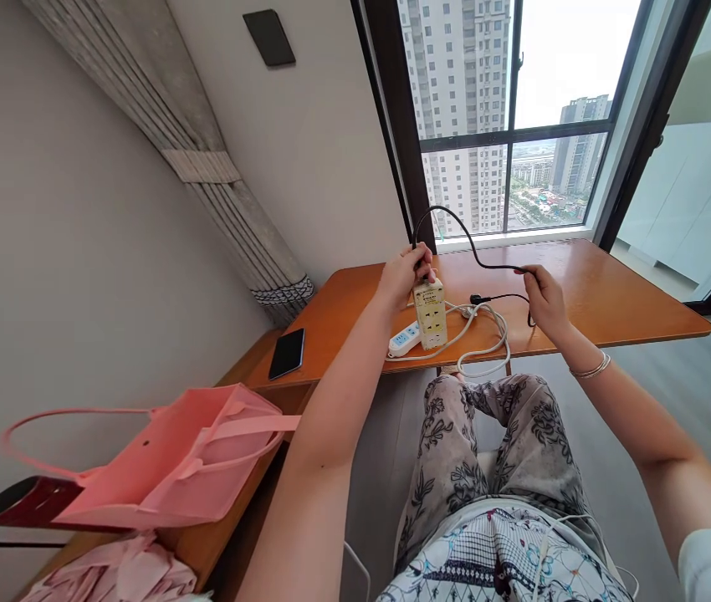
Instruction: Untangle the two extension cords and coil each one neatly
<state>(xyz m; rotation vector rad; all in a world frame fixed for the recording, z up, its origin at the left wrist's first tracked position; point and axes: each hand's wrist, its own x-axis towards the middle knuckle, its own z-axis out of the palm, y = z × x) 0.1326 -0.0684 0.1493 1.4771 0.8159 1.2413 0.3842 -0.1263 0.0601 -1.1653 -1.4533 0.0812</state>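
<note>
- Head view: left hand (411,266) closed on black cord (497,267); right hand (544,297), three o'clock, pinches it.
- Cream socket block (431,316): upright, five o'clock from left, the nearer hand.

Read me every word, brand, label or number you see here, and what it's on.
No text is legible.
Yellowed power strip: dark print near its top, too small and blurred to read.
White power strip: any lettering is too small to tell.
</note>
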